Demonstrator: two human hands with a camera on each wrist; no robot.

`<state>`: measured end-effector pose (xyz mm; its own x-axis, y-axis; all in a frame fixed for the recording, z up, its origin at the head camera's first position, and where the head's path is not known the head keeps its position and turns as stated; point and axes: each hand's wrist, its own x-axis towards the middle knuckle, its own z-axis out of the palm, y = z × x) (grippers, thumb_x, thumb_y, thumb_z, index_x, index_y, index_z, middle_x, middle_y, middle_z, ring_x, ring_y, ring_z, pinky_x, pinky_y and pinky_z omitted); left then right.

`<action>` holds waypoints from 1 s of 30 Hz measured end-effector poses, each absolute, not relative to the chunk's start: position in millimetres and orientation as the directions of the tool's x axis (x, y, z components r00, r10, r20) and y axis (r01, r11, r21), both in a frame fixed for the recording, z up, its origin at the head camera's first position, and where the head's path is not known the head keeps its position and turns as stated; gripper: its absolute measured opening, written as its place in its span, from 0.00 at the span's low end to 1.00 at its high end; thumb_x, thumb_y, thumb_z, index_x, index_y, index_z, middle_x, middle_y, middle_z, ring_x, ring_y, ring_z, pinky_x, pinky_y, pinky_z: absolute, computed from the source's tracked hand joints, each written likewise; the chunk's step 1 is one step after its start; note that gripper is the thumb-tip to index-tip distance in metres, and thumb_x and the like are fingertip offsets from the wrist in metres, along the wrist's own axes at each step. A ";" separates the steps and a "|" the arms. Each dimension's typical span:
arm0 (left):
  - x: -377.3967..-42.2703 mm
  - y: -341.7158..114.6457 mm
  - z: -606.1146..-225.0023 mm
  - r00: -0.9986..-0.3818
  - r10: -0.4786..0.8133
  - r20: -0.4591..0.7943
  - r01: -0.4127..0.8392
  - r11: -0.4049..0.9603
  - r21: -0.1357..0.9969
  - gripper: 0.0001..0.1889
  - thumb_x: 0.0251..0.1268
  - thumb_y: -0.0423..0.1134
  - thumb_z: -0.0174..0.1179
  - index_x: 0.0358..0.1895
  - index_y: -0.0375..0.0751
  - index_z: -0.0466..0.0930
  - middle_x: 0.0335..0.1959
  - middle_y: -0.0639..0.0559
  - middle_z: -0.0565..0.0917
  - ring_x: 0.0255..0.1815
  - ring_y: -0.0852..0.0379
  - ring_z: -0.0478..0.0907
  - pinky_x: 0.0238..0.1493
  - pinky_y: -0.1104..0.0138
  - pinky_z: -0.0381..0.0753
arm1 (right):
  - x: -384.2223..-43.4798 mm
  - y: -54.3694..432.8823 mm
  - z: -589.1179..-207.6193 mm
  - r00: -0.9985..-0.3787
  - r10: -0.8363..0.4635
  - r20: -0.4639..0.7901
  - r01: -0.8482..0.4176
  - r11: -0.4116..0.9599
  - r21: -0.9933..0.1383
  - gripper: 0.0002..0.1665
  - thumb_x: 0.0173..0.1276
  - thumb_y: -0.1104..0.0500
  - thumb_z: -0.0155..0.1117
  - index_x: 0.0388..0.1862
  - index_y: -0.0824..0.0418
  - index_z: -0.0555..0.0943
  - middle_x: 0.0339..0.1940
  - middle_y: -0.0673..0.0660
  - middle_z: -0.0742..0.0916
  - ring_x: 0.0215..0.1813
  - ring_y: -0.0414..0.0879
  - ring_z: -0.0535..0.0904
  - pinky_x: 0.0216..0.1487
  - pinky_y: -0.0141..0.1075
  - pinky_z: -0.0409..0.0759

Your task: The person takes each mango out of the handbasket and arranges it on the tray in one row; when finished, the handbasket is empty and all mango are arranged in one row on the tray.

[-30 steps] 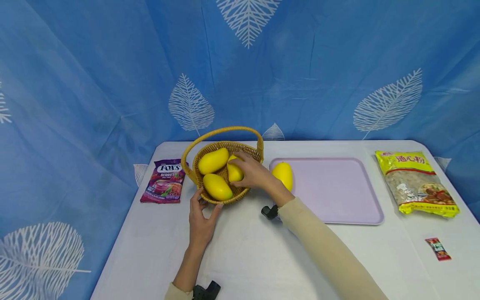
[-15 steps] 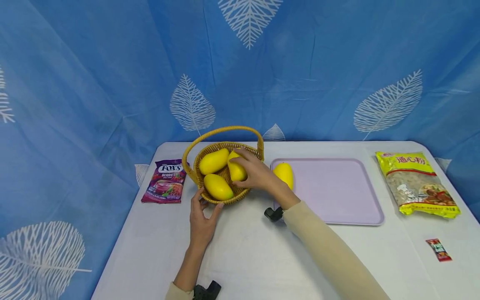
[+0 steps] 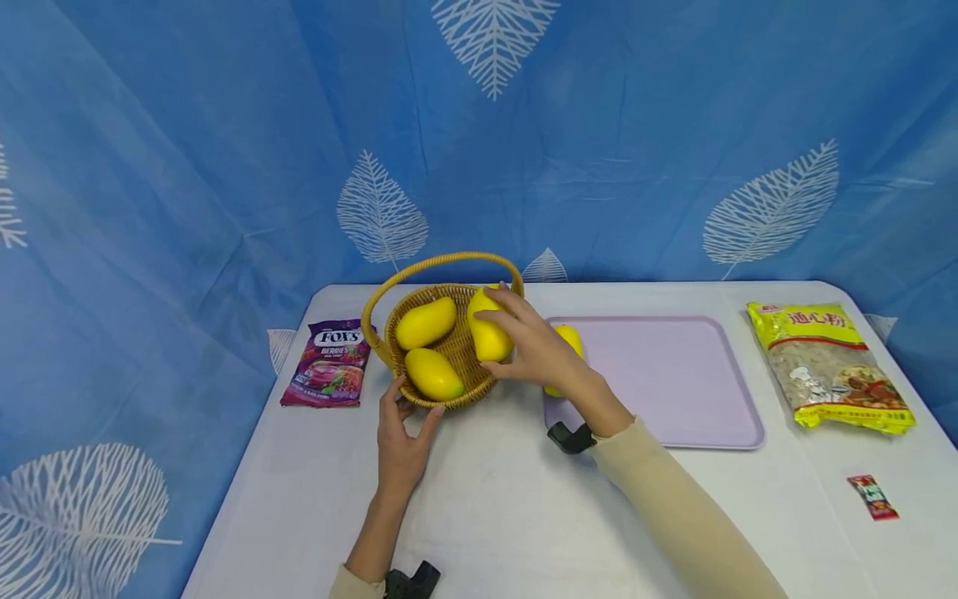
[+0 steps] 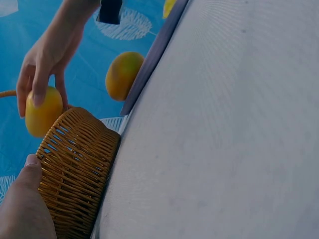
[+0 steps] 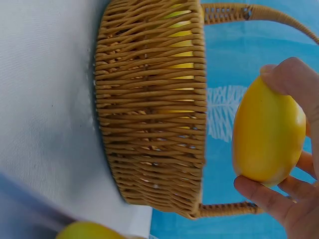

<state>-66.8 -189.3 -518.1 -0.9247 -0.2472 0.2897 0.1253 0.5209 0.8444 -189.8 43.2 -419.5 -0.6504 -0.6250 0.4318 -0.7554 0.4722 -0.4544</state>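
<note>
My right hand (image 3: pixel 535 341) grips a yellow mango (image 3: pixel 488 326) by its ends. In the right wrist view this mango (image 5: pixel 269 132) hangs above the rim of the wicker basket (image 5: pixel 149 109), apart from it. Two more mangoes, one at the back (image 3: pixel 427 323) and one at the front (image 3: pixel 434 374), lie inside the basket (image 3: pixel 471 366). My left hand (image 3: pixel 404 445) holds the basket's near left rim, its thumb (image 4: pixel 31 172) against the outside in the left wrist view; its other fingers are partly hidden. Another mango (image 3: pixel 571 339) lies on the tray's left end, partly behind my right hand.
A lilac tray (image 3: pixel 666 383) stands right of the basket. The basket's tall handle (image 3: pixel 449 259) arches over it. A purple candy bag (image 3: pixel 327 363) lies to the left. At the right are a yellow pasta bag (image 3: pixel 831 366) and a small red packet (image 3: pixel 873 497).
My right hand has lifted the mango up from the basket's inside and carried it right, to above the right rim. The left hand and the basket have stayed put.
</note>
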 end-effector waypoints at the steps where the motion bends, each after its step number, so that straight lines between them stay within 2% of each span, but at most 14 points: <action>1: -66.6 -189.5 -518.0 -0.926 -0.248 0.286 0.122 0.519 0.846 0.38 0.64 0.46 0.66 0.72 0.43 0.57 0.66 0.44 0.68 0.57 0.51 0.75 0.61 0.61 0.76 | -187.6 45.2 -418.2 -0.645 -0.624 0.441 -0.761 0.467 -0.452 0.40 0.55 0.51 0.76 0.66 0.58 0.74 0.76 0.61 0.65 0.79 0.59 0.54 0.71 0.52 0.70; 7: -65.9 -190.2 -517.0 -0.926 -0.251 0.283 0.119 0.516 0.848 0.37 0.64 0.46 0.66 0.72 0.43 0.57 0.67 0.44 0.68 0.58 0.51 0.75 0.61 0.62 0.76 | -172.9 60.6 -410.4 -0.635 -0.599 0.489 -0.772 0.458 -0.441 0.41 0.52 0.53 0.78 0.65 0.58 0.75 0.75 0.60 0.66 0.78 0.60 0.55 0.68 0.52 0.73; 12: -66.3 -189.5 -515.8 -0.926 -0.248 0.284 0.123 0.516 0.848 0.37 0.64 0.46 0.66 0.72 0.43 0.57 0.66 0.44 0.68 0.58 0.51 0.75 0.61 0.62 0.76 | -163.7 80.2 -410.5 -0.650 -0.563 0.511 -0.760 0.483 -0.434 0.41 0.49 0.54 0.80 0.64 0.57 0.76 0.75 0.60 0.66 0.78 0.61 0.56 0.66 0.54 0.75; 21: -66.6 -188.7 -514.8 -0.928 -0.245 0.280 0.122 0.512 0.850 0.37 0.64 0.46 0.66 0.72 0.43 0.57 0.67 0.44 0.68 0.58 0.51 0.75 0.62 0.62 0.75 | -151.5 126.9 -423.8 -0.721 -0.504 0.476 -0.693 0.556 -0.460 0.43 0.45 0.56 0.83 0.62 0.57 0.76 0.75 0.58 0.66 0.79 0.57 0.55 0.66 0.55 0.74; 30: -66.6 -188.9 -514.1 -0.928 -0.245 0.279 0.116 0.521 0.846 0.37 0.64 0.46 0.66 0.72 0.43 0.57 0.67 0.44 0.68 0.58 0.51 0.75 0.62 0.63 0.75 | -151.8 170.6 -448.8 -0.772 -0.477 0.419 -0.634 0.621 -0.461 0.44 0.44 0.60 0.83 0.63 0.59 0.75 0.75 0.60 0.66 0.79 0.61 0.54 0.65 0.58 0.72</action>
<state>-66.6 -188.9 -514.1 -0.9285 -0.2452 0.2790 0.1164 0.5211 0.8455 -151.8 170.6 -448.8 -0.7723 -0.4772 0.4194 -0.6340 0.6206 -0.4613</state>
